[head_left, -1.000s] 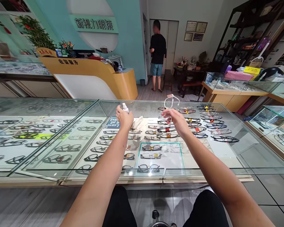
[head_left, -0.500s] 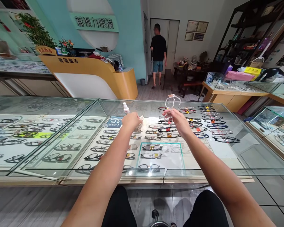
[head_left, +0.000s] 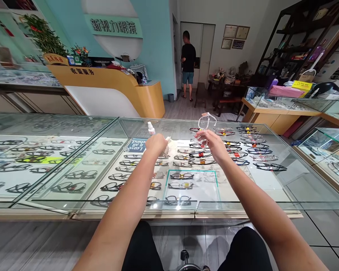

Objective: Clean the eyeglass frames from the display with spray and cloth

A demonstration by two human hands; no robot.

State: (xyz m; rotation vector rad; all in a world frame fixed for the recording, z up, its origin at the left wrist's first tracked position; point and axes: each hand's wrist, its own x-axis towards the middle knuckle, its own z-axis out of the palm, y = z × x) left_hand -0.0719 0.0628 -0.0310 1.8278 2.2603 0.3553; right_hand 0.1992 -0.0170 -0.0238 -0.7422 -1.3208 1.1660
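Over the glass counter, my right hand (head_left: 211,142) is closed on a pair of clear-framed eyeglasses (head_left: 203,122), gripped near the middle and turned on end. An orange-and-white tag shows at the top of the glasses. My left hand (head_left: 156,144) is closed on a crumpled pale cloth (head_left: 166,146), which sticks out on its right side; its fingertips are hidden. Just behind that hand is a small white spray bottle (head_left: 151,128), its lower part covered by the hand. Beneath both hands, rows of eyeglasses (head_left: 181,176) lie inside the glass display case (head_left: 197,206).
A blue printed card (head_left: 137,145) lies left of my left hand. Beyond the counter stand a yellow cashier desk (head_left: 149,99), a wooden bench (head_left: 200,94) and a person (head_left: 188,56) near a door. More display cases (head_left: 282,109) flank me at the right.
The person at the back has moved slightly farther away, towards the door. My hands, the eyeglasses and the cloth stay almost where they were.
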